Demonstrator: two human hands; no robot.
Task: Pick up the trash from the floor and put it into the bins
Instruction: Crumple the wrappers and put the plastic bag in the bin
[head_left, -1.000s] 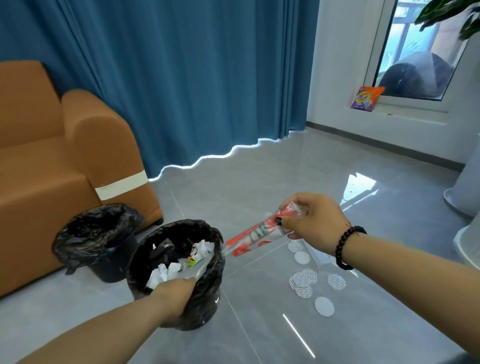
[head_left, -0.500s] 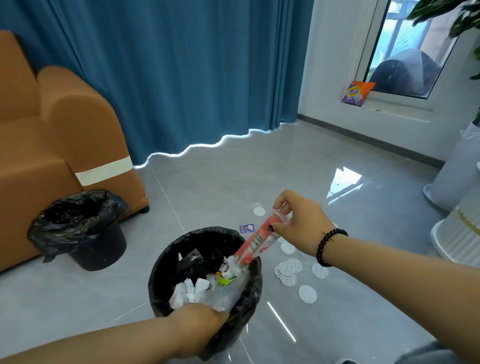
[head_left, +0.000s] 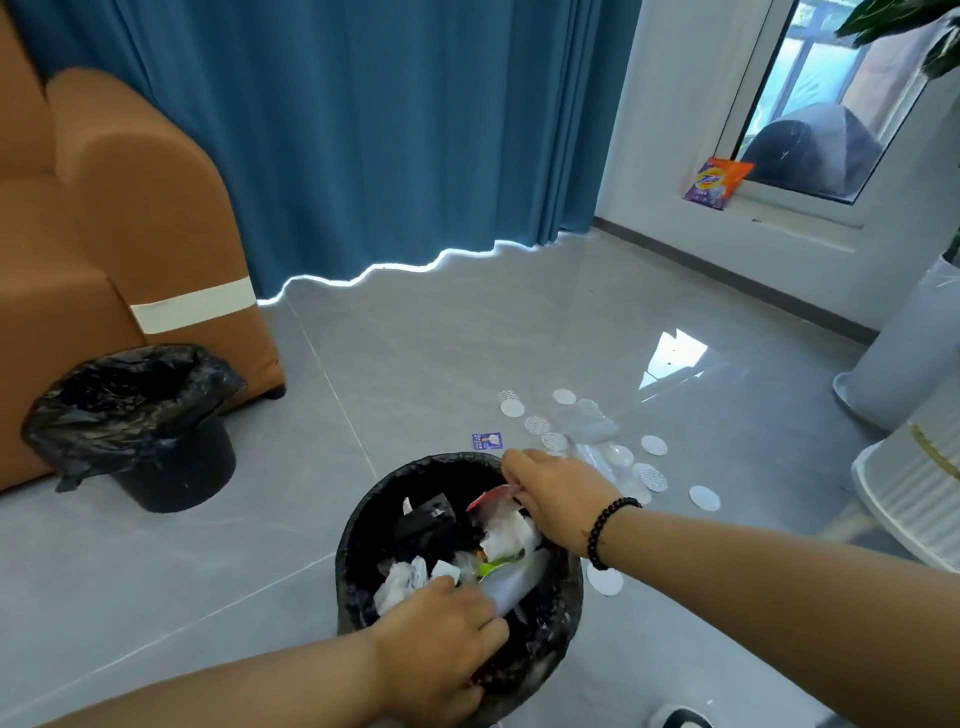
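Head view: we're mid-dump, far from done.
Right hand (head_left: 558, 499): pinching the red wrapper (head_left: 491, 500), pushing it into the near bin (head_left: 363, 525).
Left hand (head_left: 441, 642): curled on that bin's front rim.
Left to do: white discs (head_left: 704, 497), blue card (head_left: 487, 441) on the floor behind the bin.
Second bin (head_left: 130, 410): left of it.

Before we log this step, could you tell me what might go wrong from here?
The near bin looks nearly full, so the red wrapper the right hand pushes in may spring back out. The left hand grips only the bin's rim, so pressing could tip it. White discs remain on the floor.
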